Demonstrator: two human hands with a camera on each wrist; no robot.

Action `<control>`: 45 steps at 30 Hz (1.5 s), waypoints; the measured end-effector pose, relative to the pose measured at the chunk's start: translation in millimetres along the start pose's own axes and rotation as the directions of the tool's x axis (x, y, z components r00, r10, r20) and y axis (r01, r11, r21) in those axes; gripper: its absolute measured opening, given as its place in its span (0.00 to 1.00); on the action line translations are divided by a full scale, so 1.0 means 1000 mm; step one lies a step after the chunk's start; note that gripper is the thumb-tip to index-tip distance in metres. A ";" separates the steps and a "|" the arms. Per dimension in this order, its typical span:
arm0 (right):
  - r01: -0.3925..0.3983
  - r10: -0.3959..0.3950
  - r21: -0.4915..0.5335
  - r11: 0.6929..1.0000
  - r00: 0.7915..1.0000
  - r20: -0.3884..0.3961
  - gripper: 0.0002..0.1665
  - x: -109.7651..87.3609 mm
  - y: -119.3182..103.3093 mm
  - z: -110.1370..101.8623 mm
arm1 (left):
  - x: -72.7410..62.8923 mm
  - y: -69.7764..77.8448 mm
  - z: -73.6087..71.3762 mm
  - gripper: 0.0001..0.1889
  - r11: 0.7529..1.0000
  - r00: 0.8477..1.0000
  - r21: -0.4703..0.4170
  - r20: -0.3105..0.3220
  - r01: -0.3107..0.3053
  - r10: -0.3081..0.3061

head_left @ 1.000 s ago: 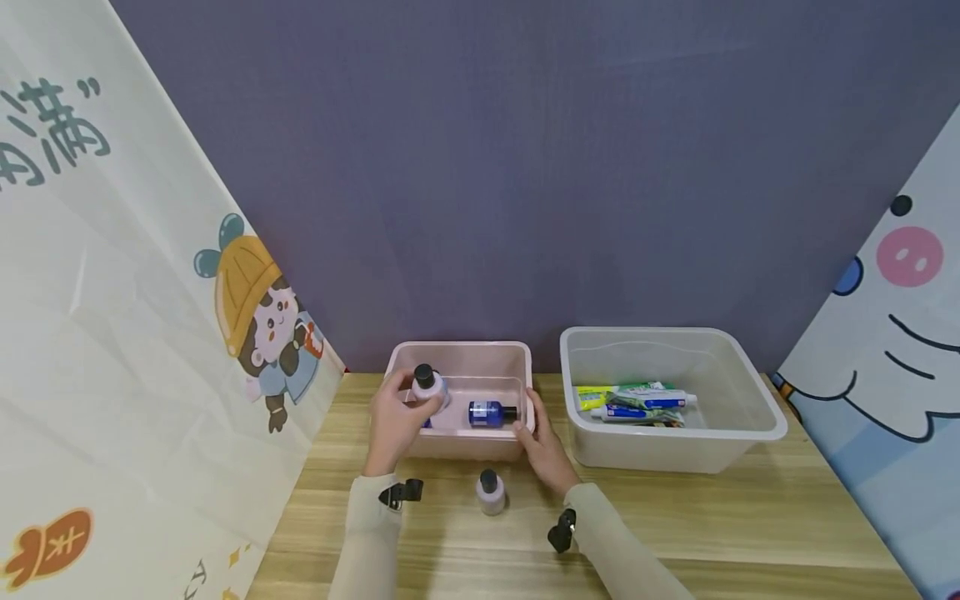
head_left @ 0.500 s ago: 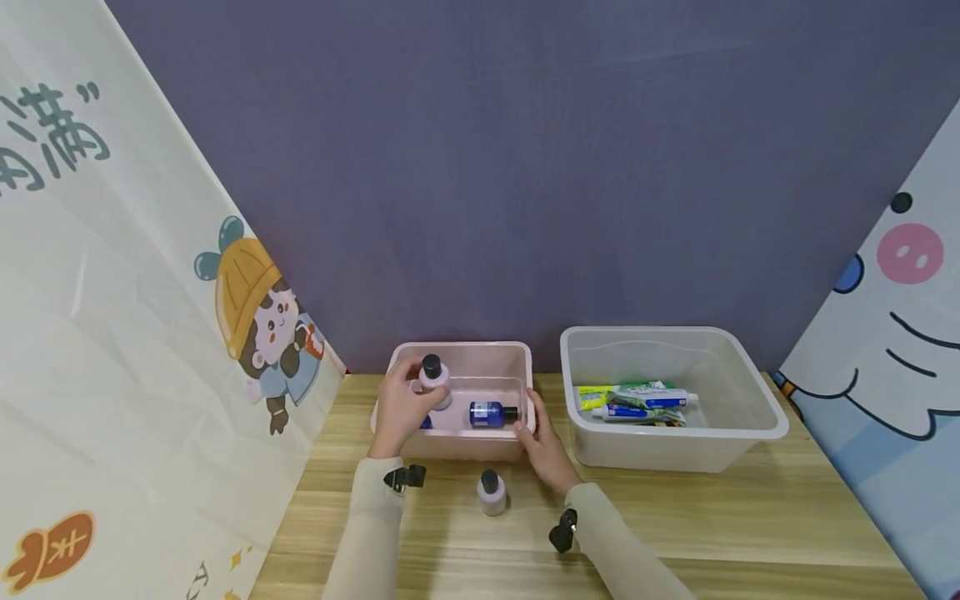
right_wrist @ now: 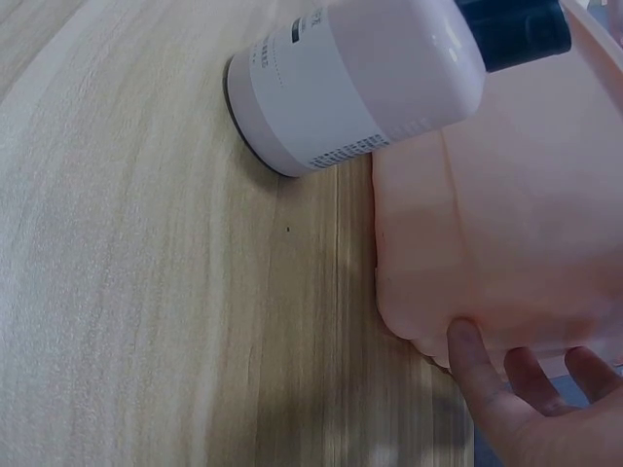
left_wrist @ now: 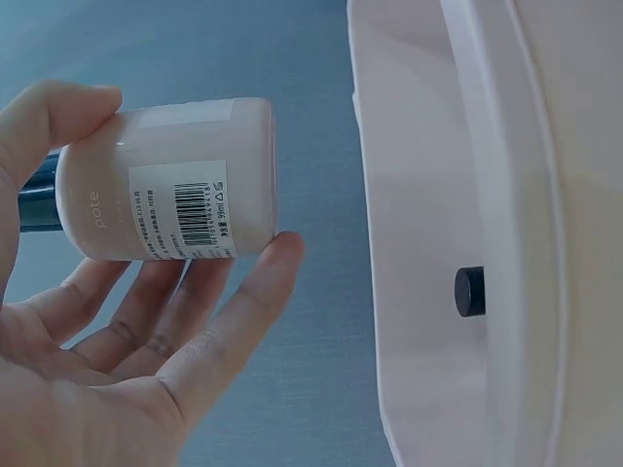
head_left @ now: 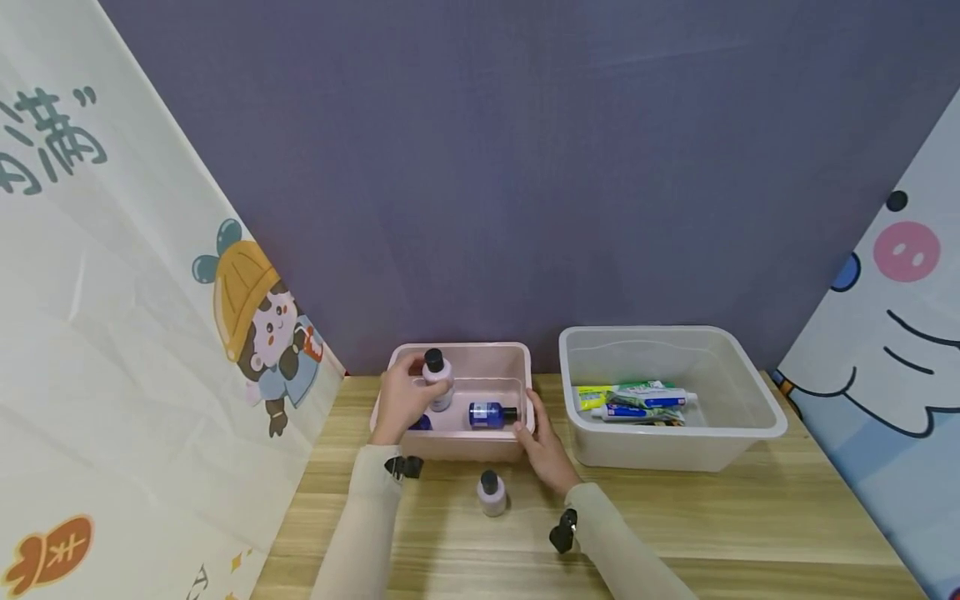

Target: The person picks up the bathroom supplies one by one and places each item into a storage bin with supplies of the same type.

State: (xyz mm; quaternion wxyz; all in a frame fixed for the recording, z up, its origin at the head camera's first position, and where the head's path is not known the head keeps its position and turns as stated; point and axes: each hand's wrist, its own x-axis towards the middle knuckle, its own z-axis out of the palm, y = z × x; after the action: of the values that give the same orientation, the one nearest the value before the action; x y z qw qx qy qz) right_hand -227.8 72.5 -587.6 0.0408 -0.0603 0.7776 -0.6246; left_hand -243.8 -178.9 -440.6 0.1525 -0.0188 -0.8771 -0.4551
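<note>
My left hand pinches a pale pink lotion bottle with a black cap between thumb and fingers. It holds the bottle upright over the left part of the pink bin. In the left wrist view the lotion bottle shows a white barcode label. My right hand grips the bin's front right corner, with fingers on its side wall. Inside the bin a blue bottle with a black cap lies on its side. Another blue item is partly hidden by my left hand.
A second pale pink bottle stands on the wooden table in front of the bin. To the right sits a larger whitish bin with several toothpaste tubes. A dark cloth wall rises behind both bins.
The left hand has shifted slightly right with the lotion bottle, which now stands lower and more upright within the bin. More of the blue item beside it shows. The right hand stays put.
</note>
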 end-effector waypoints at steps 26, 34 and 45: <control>-0.001 0.001 0.002 1.000 1.000 0.000 0.41 -0.001 -0.001 0.000 | 0.025 0.003 -0.001 0.24 1.000 0.998 0.026 0.068 -0.012 0.010; 0.020 -0.020 0.008 1.000 1.000 0.004 0.41 -0.001 -0.001 -0.002 | 0.036 0.002 -0.001 0.24 0.997 0.996 0.075 0.084 0.013 -0.020; 0.021 -0.021 0.019 1.000 1.000 0.005 0.40 -0.001 0.000 -0.001 | 0.046 0.002 0.002 0.28 0.982 0.985 0.188 0.165 0.008 -0.040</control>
State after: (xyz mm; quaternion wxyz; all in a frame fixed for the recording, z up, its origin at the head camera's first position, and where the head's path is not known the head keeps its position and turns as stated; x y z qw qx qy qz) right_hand -227.0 73.4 -587.1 0.0367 -0.0698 0.7709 -0.6320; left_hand -287.6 -181.0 -427.6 0.0734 -0.0320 -0.9258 -0.3694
